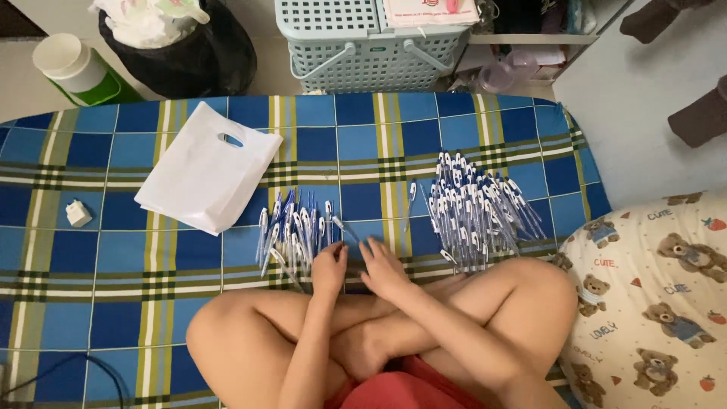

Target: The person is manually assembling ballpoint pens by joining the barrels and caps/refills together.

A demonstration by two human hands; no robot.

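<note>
A person sat cross-legged on a blue, yellow and white plaid mat (113,265), both hands working over a single blue-and-white pen (344,228). The left hand (329,269) and the right hand (382,269) met at the near end of that pen, fingers curled together; whether they actually pinched it could not be told from this angle. The pen lay on the mat between two heaps: a smaller spread of pens (295,231) just left of it and a larger pile of pens (477,208) to its right. A flat white plastic bag (204,170) lay left of the smaller spread, beyond it, and a small white charger plug (77,213) farther left. Beyond the mat's far edge stood a pale lattice basket (363,45) and a black rubbish bag (189,49). A teddy-bear-print pillow (659,303) rested right of the pile.
</note>
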